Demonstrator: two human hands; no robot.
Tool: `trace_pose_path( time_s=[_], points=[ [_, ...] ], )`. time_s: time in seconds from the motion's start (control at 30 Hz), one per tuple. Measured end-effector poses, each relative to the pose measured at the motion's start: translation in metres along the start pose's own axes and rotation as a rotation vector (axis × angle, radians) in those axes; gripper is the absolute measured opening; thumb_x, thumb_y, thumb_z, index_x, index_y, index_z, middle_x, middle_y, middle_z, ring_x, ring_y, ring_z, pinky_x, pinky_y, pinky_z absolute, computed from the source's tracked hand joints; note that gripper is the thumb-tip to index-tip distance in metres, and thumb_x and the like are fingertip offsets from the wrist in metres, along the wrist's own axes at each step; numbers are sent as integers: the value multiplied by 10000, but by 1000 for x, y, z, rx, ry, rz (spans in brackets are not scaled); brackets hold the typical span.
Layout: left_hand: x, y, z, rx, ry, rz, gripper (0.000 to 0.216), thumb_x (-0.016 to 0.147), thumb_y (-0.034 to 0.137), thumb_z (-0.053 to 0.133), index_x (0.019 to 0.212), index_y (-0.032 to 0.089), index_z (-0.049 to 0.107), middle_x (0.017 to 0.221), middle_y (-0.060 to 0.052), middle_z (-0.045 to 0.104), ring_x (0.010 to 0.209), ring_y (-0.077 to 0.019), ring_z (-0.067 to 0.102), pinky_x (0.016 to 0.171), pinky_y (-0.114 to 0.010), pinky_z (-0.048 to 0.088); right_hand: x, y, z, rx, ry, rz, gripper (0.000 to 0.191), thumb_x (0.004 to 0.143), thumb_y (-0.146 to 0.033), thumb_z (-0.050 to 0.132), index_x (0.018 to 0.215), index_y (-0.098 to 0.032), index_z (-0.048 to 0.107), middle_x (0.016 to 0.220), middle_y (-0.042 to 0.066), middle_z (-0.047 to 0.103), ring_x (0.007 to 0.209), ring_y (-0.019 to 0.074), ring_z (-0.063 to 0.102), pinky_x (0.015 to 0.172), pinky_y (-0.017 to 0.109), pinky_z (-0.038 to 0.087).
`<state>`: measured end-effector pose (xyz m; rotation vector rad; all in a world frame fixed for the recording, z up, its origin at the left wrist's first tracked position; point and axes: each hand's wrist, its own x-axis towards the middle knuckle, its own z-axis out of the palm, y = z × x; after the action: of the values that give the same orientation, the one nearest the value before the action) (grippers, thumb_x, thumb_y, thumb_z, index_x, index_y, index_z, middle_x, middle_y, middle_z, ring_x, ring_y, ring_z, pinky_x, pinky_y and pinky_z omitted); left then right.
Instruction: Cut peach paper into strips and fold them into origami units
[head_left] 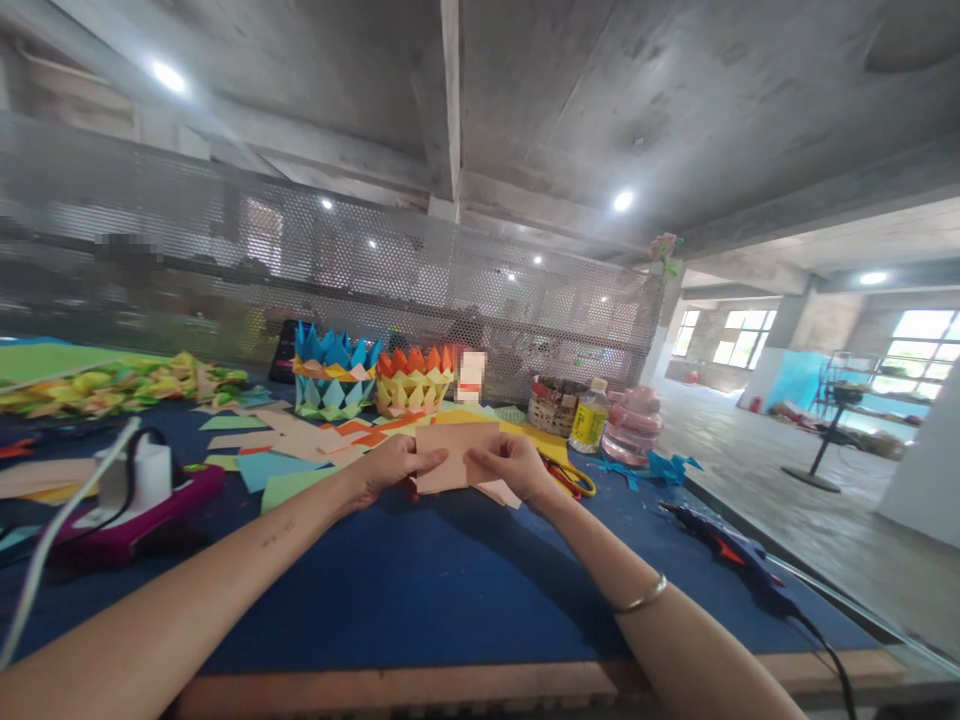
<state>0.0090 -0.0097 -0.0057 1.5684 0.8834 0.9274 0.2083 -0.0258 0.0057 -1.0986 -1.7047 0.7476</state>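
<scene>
Between my two hands, a little above the blue table mat, is a peach-coloured piece of paper (456,455). My left hand (394,470) pinches its left side, thumb on the near face. On the right side, my right hand (514,465) grips it the same way, a silver bangle on that wrist. Below the right hand, more peach paper (501,494) lies on the mat, beside scissors with yellow and red handles (577,482). Loose coloured paper pieces (289,440) spread out left of my left hand.
Folded-paper baskets, one blue (335,375) and one orange-yellow (415,380), stand behind. A yellow-labelled bottle (589,418), a pink jar (631,428) and a woven basket (555,403) are back right. A glue gun (735,555) lies right, a magenta power strip (142,515) left.
</scene>
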Motion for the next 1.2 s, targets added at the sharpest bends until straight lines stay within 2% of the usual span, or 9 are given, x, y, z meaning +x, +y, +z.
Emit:
trace_pose_path(
  time_s=[0.3, 0.53, 0.63, 0.73, 0.8, 0.9, 0.97, 1.07, 1.2],
  points=[
    [-5, 5, 3, 26, -99, 14, 393, 638, 523, 653, 611, 131, 655, 540, -38, 634, 429, -112, 529, 393, -199, 369, -1, -3, -1, -68, 2, -6, 414, 586, -523, 677, 555, -143, 519, 528, -31, 440, 481, 62, 333, 413, 189, 238],
    [-4, 5, 4, 36, -66, 18, 389, 637, 506, 658, 616, 117, 671, 481, -43, 629, 413, -118, 529, 384, -197, 347, 0, 3, 1, -26, -35, -20, 407, 611, -529, 669, 683, -137, 587, 599, -10, 531, 514, 81, 415, 428, 187, 288],
    [-2, 2, 2, 45, -47, 36, 382, 649, 489, 653, 610, 109, 669, 461, -48, 626, 386, -110, 503, 383, -202, 346, 4, 3, -2, -83, -28, -33, 437, 715, -564, 554, 736, -130, 603, 635, 5, 576, 524, 90, 473, 453, 187, 330],
    [1, -1, -1, 20, 24, 54, 370, 652, 471, 656, 574, 110, 645, 457, -45, 623, 368, -98, 479, 379, -201, 354, 10, 0, -18, -320, 37, 0, 512, 898, -482, 232, 907, -128, 602, 785, 51, 647, 628, 110, 575, 533, 193, 404],
    [4, -2, -3, -9, 91, 75, 343, 643, 449, 670, 581, 114, 635, 457, -36, 621, 359, -92, 469, 369, -196, 359, 13, -2, -36, -779, 103, 65, 456, 929, -335, 174, 1003, -165, 590, 880, 50, 665, 723, 105, 605, 594, 185, 414],
    [6, -3, -4, -6, 162, 112, 311, 638, 418, 684, 680, 111, 654, 511, -42, 651, 355, -100, 494, 347, -194, 369, 10, -1, -65, -987, 104, 139, 229, 807, -225, 449, 890, -142, 646, 894, 108, 671, 839, 191, 610, 659, 238, 408],
    [6, -3, -4, -19, 170, 132, 326, 638, 410, 686, 781, 117, 663, 622, -63, 693, 419, -135, 576, 337, -193, 382, 7, 3, -80, -1088, 50, 228, 145, 695, -155, 545, 754, -113, 670, 806, 143, 677, 804, 237, 623, 625, 255, 407],
    [4, 0, -3, -56, 172, 138, 362, 631, 411, 692, 853, 126, 662, 750, -86, 712, 559, -200, 662, 338, -195, 412, 4, 10, -91, -1182, -48, 338, 103, 583, -93, 586, 639, -104, 672, 681, 137, 673, 717, 247, 638, 562, 247, 406],
    [2, 2, -2, -101, 199, 105, 409, 625, 396, 707, 919, 115, 659, 741, -93, 704, 642, -234, 676, 352, -213, 466, 5, 18, -92, -1252, -81, 366, 190, 576, -99, 572, 729, -93, 685, 764, 149, 686, 778, 253, 642, 583, 244, 425]
  ],
)
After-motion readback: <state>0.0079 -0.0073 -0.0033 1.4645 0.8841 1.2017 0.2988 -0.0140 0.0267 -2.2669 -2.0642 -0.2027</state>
